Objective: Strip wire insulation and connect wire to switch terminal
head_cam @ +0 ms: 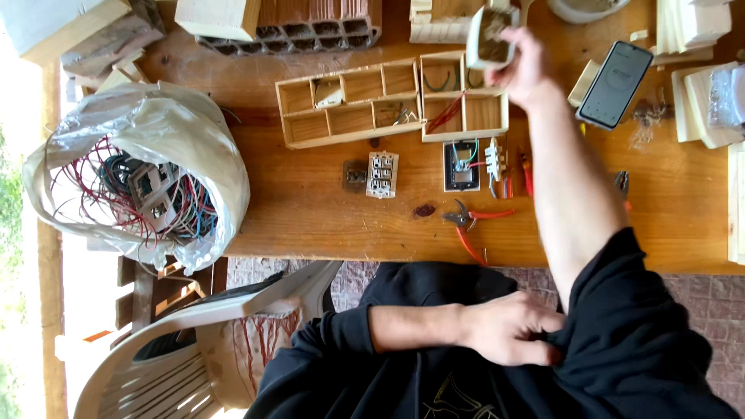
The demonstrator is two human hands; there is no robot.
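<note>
While the left hand (508, 330) pinches the black sleeve (621, 349) at the lap, the right hand (521, 66) grasps a white switch box (490, 35) raised over the wooden compartment tray (392, 101). Left of the grip sits a bag of wires (140, 174); below it lie red-handled pliers (473, 221); right, a phone (615, 84). Motion blur obscures the box's contents.

Lit smartphone screen (617, 83) at the bench's far right: tilted black rectangle, dark display, faint pale ring glowing in the middle. Propped against a pale wooden block (583, 82) just beside it. Over at the left edge, a crumpled clear plastic bag (167, 132), mouth gaping, stuffed with red, blue and black wires (101, 182) and grey switch parts. No labels or signs showing.
</note>
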